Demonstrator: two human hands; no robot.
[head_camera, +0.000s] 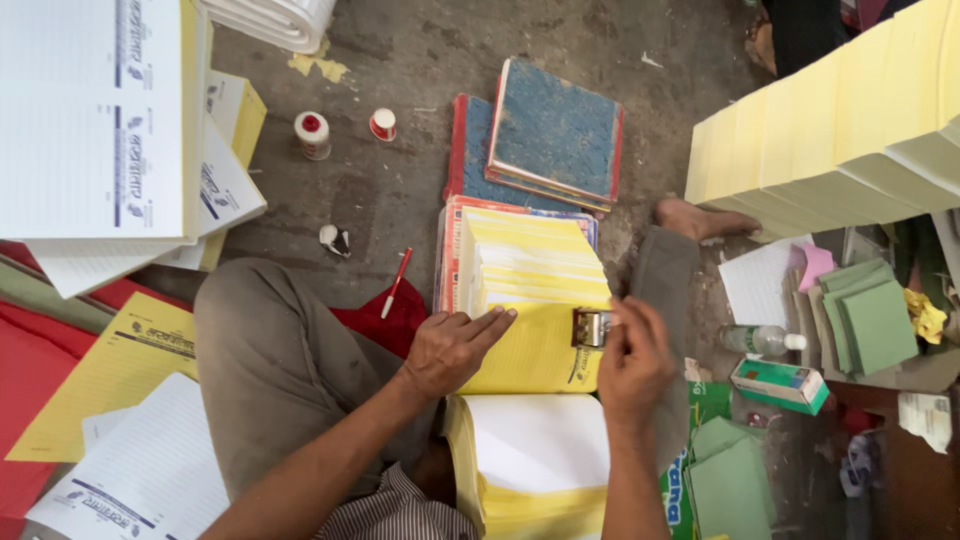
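Left hand (450, 348) fingers spread flat on yellow sheet (535, 350), right hand (632, 360) fingers pinching metal stamp (591, 327) — at sheet's right edge

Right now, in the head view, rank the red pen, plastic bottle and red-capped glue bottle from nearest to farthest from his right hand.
From the right hand:
1. Plastic bottle, just to its right.
2. Red pen, left, beyond the yellow sheets.
3. Red-capped glue bottle, far upper left on the floor.

Two blue hardcover books (555, 125) lie stacked at twelve o'clock, with two small red-capped bottles (313, 134) to their left at eleven. A red pen (396, 283) rests on the floor near the centre. At three o'clock sit green card sheets (872, 322), a plastic bottle (762, 340) and a green-and-white box (780, 384), below tall yellow paper stacks (830, 140).
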